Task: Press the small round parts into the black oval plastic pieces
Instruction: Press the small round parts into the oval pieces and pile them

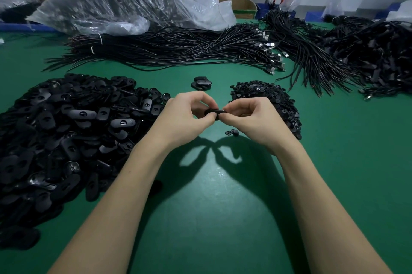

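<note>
Both hands meet above the green table [211, 218]: the left hand [185, 117] and the right hand [249, 117] each pinch one end of a single black oval piece [214, 113] between curled fingers and thumb, holding it level just off the surface. It is a small, smooth, matte black lozenge with rounded ends, mostly hidden by the fingertips; whether a round part sits in it cannot be told. To the left lies a large heap of oval pieces [55, 139], some showing a recess in one face. To the right sits a pile of small round parts [274, 102], and two loose round parts [232, 132] lie under the right hand. A few oval pieces [201, 83] lie apart beyond the hands, before bundles of black cables [178, 50].
</note>
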The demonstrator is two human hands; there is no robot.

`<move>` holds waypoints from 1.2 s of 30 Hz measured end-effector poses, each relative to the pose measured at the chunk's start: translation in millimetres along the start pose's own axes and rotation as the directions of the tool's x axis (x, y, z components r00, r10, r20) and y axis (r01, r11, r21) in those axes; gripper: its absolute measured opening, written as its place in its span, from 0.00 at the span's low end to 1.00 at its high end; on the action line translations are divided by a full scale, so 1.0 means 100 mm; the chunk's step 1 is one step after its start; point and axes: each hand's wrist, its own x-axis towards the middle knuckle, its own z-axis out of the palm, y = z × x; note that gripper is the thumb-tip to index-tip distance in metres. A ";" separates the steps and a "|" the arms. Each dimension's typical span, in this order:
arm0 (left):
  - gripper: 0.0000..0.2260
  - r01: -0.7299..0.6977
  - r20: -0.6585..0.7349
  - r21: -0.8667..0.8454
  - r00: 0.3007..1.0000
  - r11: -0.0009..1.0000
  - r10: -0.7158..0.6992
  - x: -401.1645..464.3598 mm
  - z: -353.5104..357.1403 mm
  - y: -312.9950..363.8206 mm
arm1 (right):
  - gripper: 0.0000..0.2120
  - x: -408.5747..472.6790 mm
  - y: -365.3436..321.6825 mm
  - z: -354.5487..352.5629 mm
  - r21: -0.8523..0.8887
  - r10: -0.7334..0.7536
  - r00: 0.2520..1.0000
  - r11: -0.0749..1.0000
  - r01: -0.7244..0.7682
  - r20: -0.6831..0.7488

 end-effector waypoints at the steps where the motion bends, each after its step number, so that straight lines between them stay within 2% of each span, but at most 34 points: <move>1: 0.04 -0.001 0.000 0.002 1.000 1.000 0.001 0.00 0.00 0.00 | 0.02 0.00 0.00 0.01 0.000 0.000 1.000 1.000 0.000 -0.005; 18: 0.02 0.036 -0.041 0.050 0.999 0.998 -0.034 -0.01 0.05 0.04 | 0.02 0.01 0.04 0.00 -0.025 -0.030 1.000 0.999 0.030 0.003; 24: 0.03 0.047 0.048 -0.046 0.998 0.998 -0.045 0.02 -0.03 -0.04 | 0.02 0.02 0.07 0.02 -0.001 -0.030 1.000 1.000 0.031 0.004; 29: 0.05 0.065 -0.004 -0.031 0.998 0.997 -0.065 0.02 0.01 -0.06 | 0.04 0.03 0.07 0.06 -0.032 -0.043 0.999 0.999 0.043 -0.009; 36: 0.04 0.084 -0.060 -0.015 0.995 0.996 -0.084 0.03 0.05 -0.03 | 0.02 0.04 0.08 0.08 -0.068 -0.065 0.997 0.996 0.062 -0.035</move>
